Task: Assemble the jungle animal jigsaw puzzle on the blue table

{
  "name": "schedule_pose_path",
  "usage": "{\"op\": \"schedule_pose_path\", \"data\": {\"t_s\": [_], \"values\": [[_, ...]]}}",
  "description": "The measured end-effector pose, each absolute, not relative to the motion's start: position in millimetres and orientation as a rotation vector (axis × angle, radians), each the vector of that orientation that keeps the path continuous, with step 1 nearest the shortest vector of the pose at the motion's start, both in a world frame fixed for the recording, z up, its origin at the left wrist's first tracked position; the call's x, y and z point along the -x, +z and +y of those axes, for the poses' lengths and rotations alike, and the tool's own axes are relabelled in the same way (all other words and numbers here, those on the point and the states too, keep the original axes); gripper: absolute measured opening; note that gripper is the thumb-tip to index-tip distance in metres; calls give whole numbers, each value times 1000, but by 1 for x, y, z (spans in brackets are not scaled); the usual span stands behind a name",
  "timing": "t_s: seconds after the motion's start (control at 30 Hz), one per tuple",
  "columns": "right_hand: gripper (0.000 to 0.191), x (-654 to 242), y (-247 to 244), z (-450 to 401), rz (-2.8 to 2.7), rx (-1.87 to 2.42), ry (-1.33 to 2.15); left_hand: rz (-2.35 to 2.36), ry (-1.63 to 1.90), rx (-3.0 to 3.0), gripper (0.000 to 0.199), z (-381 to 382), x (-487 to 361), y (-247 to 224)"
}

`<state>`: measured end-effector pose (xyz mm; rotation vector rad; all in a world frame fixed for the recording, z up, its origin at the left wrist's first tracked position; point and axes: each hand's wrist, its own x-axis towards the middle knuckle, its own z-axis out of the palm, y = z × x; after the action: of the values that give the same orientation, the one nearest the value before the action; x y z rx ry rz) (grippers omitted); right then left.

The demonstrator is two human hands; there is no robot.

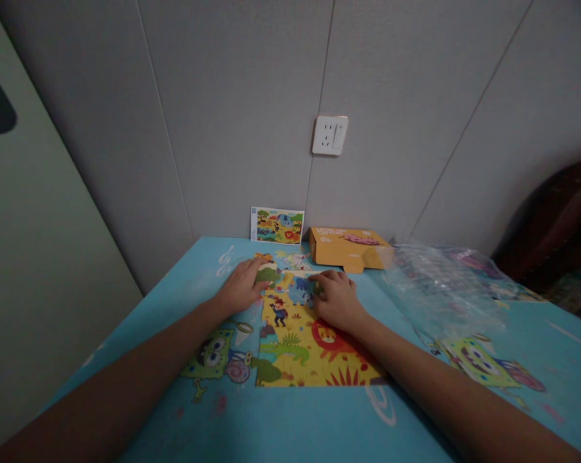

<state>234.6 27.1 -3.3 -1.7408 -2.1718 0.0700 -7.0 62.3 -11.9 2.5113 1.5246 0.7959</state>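
A jigsaw puzzle (295, 328) with a lion, a crocodile, an elephant and a small figure in a hat lies flat on the table, much of it joined. At its upper left corner, my left hand (242, 286) grips a green puzzle piece (267, 274) between thumb and fingers. My right hand (337, 299) rests over the upper right part of the puzzle. Its fingers are curled down around a small greenish puzzle piece (318, 289) beside the elephant, mostly hidden under them. The right hand and forearm cover the puzzle's right side.
A picture card (277, 226) of the same scene leans against the wall. Beside it lies an orange box (345, 247) with its flap open. Clear plastic packaging (435, 283) sits to the right on the blue cartoon tablecloth (271, 424). A wall socket (329, 136) is above.
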Motion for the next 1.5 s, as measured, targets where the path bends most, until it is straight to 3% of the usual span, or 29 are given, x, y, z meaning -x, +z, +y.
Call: {"op": "schedule_pose_path", "data": {"t_s": [0.33, 0.43, 0.57, 1.27, 1.33, 1.5], "values": [[46, -233, -5, 25, -2192, 1700, 69, 1401, 611, -2648, 40, 62, 3, -17], [45, -232, -5, 25, -2194, 1687, 73, 1366, 574, -2645, 48, 63, 4, -19], [43, -232, -4, 24, -2201, 1660, 76, 1331, 604, -2634, 55, 64, 5, -18], [48, -231, -3, 20, -2221, 1550, 80, 1128, 760, -2583, 44, 45, -7, -4], [43, -230, -2, 19, -2235, 1499, 99, 1045, 824, -2601, 37, 40, -10, -1], [10, -229, 3, 16, -2221, 1324, 190, 880, 936, -2640, 24, 35, -13, 1]]}}
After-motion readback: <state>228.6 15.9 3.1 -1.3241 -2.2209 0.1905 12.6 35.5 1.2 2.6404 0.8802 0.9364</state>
